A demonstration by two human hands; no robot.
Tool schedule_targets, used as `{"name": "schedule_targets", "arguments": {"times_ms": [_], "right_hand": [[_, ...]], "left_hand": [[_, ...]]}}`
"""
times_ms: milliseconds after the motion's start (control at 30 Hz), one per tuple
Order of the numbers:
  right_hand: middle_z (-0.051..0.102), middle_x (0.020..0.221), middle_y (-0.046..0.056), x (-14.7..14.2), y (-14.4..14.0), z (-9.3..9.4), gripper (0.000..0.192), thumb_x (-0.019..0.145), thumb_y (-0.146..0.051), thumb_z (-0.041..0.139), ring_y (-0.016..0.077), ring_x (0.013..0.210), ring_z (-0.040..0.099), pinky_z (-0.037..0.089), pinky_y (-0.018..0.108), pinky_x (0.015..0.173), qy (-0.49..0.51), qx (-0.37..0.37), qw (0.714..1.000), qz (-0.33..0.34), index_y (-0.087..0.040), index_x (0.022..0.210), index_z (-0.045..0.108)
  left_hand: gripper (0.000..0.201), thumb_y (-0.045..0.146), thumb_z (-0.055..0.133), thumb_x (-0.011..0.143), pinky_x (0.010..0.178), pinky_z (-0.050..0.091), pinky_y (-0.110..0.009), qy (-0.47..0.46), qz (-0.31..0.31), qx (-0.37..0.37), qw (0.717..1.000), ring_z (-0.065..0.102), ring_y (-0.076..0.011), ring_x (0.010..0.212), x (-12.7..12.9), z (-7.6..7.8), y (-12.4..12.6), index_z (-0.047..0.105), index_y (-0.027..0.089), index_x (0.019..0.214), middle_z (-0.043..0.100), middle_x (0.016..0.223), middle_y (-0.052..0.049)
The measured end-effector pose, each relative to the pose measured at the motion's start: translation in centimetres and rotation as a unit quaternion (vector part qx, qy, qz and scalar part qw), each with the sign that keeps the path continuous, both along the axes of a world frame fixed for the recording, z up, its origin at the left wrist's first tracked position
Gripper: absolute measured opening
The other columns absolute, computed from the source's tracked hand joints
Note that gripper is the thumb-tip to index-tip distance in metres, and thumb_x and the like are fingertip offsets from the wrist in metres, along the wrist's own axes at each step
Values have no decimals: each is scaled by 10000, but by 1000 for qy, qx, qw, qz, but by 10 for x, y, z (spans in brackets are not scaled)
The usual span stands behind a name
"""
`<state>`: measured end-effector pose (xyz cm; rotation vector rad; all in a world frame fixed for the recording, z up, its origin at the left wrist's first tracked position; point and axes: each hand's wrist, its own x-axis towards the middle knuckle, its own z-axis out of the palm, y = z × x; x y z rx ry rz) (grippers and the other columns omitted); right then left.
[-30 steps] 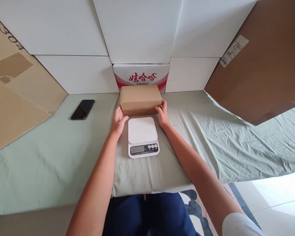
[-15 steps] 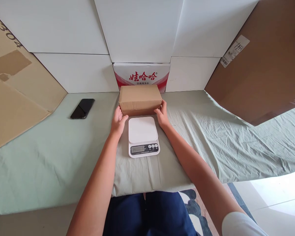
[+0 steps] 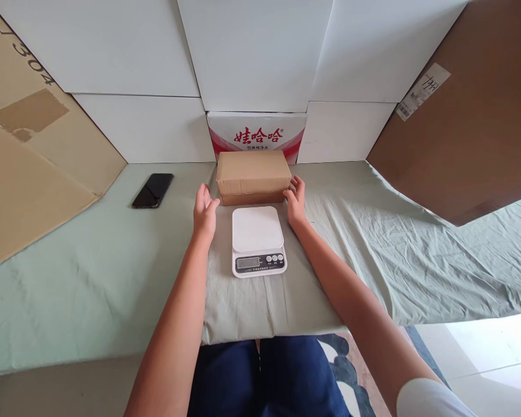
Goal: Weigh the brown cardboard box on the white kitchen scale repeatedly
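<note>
Scale (image 3: 259,240): near centre on sheet (image 3: 91,278), display unreadable. Left hand (image 3: 204,211) and right hand (image 3: 296,200): flat, fingers spread, flanking box (image 3: 252,175) just beyond scale. Half a second ago both pressed its sides; left now apart, right barely touching. Phone (image 3: 153,190): far left.

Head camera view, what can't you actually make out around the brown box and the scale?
- Scale: display reading and button labels are too small to read.
- Cardboard box: contents hidden, since it is closed; its back face is turned away.
- Left hand and right hand: beside the box ends with open fingers; contact cannot be told.
- Printed carton: lower part hidden behind the cardboard box.
- Phone: screen dark.
</note>
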<state>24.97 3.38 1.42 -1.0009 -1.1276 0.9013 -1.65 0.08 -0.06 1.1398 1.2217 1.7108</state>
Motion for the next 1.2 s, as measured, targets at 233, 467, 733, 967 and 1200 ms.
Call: {"name": "schedule_targets", "arguments": {"times_ms": [233,467,733,967,1200], "right_hand": [[476,1538,96,-2,-1,3,600,767,-359,588,294,1412,479,424,539,1182,-2,11,1000,9,-306,1332,394],[510,1513,101,-3,-2,7,573,769,-393,596,295,1429,463,403,540,1201,-16,10,1000,12,-287,1306,424],[547,1477,90,-3,-4,9,521,773,-357,579,286,1401,477,399,525,1211,-23,19,999,17,-276,1275,463],[542,1485,98,-3,-2,9,510,781,-369,578,297,1412,469,389,544,1209,-29,20,999,24,-272,1269,468],[558,1477,86,-5,-2,9,527,760,-364,593,281,1378,488,399,513,1200,-25,17,999,35,-274,1265,469]], "left_hand": [[809,376,659,858,1325,188,-459,10,-14,8,1000,214,-291,1621,-1,-5,3,372,285,1609,308,1732,-80],[833,413,678,858,1320,203,-475,19,-26,12,999,237,-304,1614,0,-8,4,362,262,1614,311,1727,-113],[827,390,681,877,1308,234,-508,27,-42,-7,999,307,-313,1592,3,-10,1,342,280,1624,359,1704,-117],[820,357,674,880,1301,262,-492,22,-44,-11,999,358,-313,1572,5,-8,-1,343,251,1623,384,1690,-133],[771,314,652,879,1309,243,-492,29,-61,-7,998,334,-312,1583,8,-6,0,393,259,1603,389,1692,-107]]}}
